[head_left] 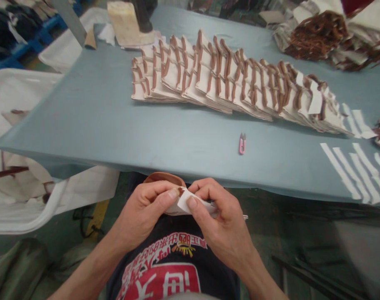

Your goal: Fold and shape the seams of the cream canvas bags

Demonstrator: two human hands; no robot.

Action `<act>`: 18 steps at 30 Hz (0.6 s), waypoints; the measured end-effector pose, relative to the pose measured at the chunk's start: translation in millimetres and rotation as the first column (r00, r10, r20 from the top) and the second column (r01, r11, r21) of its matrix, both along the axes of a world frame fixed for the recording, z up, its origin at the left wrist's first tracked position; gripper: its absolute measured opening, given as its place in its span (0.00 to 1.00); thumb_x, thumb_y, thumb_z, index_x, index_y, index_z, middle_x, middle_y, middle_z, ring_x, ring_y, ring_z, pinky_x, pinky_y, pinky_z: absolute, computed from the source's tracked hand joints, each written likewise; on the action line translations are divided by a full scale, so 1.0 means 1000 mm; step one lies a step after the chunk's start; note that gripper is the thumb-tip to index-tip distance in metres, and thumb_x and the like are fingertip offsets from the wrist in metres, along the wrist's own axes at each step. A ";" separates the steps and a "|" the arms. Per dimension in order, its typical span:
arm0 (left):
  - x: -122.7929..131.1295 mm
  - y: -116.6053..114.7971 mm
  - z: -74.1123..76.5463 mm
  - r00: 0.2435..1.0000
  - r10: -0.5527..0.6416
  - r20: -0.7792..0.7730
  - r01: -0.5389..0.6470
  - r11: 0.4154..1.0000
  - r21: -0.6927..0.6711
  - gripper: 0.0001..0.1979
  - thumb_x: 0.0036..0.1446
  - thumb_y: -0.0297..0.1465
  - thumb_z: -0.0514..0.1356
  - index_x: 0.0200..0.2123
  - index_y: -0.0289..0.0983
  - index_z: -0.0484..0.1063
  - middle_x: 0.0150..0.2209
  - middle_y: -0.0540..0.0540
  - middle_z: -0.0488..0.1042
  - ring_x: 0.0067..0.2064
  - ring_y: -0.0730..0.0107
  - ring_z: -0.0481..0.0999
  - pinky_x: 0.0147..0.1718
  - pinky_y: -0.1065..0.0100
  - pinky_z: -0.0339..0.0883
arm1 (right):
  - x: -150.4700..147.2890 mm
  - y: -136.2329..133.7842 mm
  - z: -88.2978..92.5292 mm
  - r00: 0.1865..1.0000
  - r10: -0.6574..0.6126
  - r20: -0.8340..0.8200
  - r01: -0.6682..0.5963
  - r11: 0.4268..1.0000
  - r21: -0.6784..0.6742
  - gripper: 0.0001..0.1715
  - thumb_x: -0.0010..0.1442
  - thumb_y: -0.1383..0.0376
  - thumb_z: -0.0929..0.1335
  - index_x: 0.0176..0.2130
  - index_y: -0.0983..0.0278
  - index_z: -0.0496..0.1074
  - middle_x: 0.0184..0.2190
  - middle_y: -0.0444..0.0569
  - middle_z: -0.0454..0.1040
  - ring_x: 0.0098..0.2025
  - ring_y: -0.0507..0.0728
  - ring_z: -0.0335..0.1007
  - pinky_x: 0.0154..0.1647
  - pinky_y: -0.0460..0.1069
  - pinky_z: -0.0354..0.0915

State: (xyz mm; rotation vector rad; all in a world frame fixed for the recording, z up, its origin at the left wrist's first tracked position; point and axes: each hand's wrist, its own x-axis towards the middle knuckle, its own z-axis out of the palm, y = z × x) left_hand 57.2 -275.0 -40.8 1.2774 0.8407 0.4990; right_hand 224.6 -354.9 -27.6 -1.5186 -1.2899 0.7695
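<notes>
Just in front of the table's [99, 121] near edge, the left hand [149, 204] pinches a small brown edge [180, 190] and the right hand [219, 204] grips a white strip [184, 201] beside it, where close, steady pinches would likely keep both aligned.

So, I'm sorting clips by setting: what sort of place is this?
Probably a sewing workshop: a long row of brown-trimmed fabric pieces lies on the worktable, with pink-handled thread snips in front and similar pieces in a white bin.
</notes>
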 end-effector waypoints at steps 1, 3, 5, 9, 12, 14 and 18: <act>0.001 0.000 0.000 1.000 0.007 -0.001 -0.007 1.000 0.005 0.15 0.66 0.37 0.61 0.30 0.35 0.80 0.31 0.49 0.75 0.32 0.70 0.69 0.33 0.71 0.63 | -0.001 0.000 0.000 1.000 -0.016 -0.007 0.016 1.000 -0.002 0.13 0.67 0.67 0.68 0.29 0.62 0.68 0.34 0.46 0.77 0.36 0.54 0.74 0.38 0.50 0.66; 0.002 0.000 0.001 1.000 0.016 0.003 -0.016 1.000 0.008 0.15 0.66 0.37 0.61 0.30 0.35 0.80 0.32 0.48 0.75 0.33 0.70 0.70 0.33 0.71 0.65 | -0.002 0.000 -0.001 0.999 -0.046 -0.008 0.046 0.999 -0.012 0.13 0.67 0.66 0.68 0.29 0.61 0.67 0.33 0.46 0.77 0.34 0.54 0.73 0.36 0.49 0.66; 0.004 0.000 0.002 1.000 0.017 0.020 -0.017 1.000 0.010 0.15 0.66 0.37 0.62 0.29 0.36 0.80 0.32 0.48 0.76 0.33 0.69 0.70 0.33 0.71 0.65 | -0.004 0.000 -0.002 0.997 -0.078 0.001 0.078 0.997 -0.026 0.13 0.67 0.65 0.67 0.29 0.61 0.67 0.32 0.46 0.76 0.32 0.53 0.72 0.34 0.48 0.65; 0.006 -0.001 0.002 0.999 0.017 0.047 -0.017 1.000 -0.004 0.15 0.66 0.36 0.62 0.30 0.36 0.81 0.33 0.48 0.77 0.34 0.69 0.71 0.34 0.72 0.66 | -0.006 0.000 -0.006 0.994 -0.108 0.007 0.108 0.993 -0.049 0.11 0.67 0.65 0.67 0.30 0.61 0.67 0.32 0.46 0.75 0.33 0.54 0.71 0.35 0.49 0.66; 0.005 -0.002 0.000 0.999 0.027 0.043 -0.025 0.999 -0.047 0.16 0.65 0.38 0.63 0.28 0.35 0.80 0.30 0.48 0.74 0.31 0.70 0.68 0.30 0.72 0.64 | -0.007 0.000 -0.008 0.995 -0.099 0.005 0.099 0.994 -0.049 0.11 0.67 0.65 0.67 0.31 0.61 0.67 0.32 0.46 0.76 0.33 0.54 0.71 0.36 0.50 0.66; 0.004 -0.002 -0.001 0.999 0.037 0.039 -0.035 0.997 -0.067 0.16 0.63 0.39 0.63 0.27 0.35 0.79 0.29 0.48 0.73 0.31 0.70 0.67 0.29 0.71 0.64 | -0.009 0.000 -0.009 0.994 -0.111 0.012 0.111 0.993 -0.042 0.11 0.66 0.65 0.67 0.31 0.60 0.66 0.32 0.46 0.76 0.33 0.54 0.71 0.36 0.50 0.66; 0.004 -0.001 -0.002 0.997 0.057 0.044 -0.054 0.996 -0.067 0.15 0.63 0.37 0.63 0.27 0.35 0.80 0.31 0.47 0.75 0.32 0.69 0.69 0.30 0.71 0.64 | -0.012 0.001 -0.012 0.989 -0.145 0.031 0.146 0.989 -0.027 0.11 0.66 0.65 0.67 0.30 0.60 0.65 0.31 0.46 0.75 0.33 0.55 0.71 0.37 0.50 0.66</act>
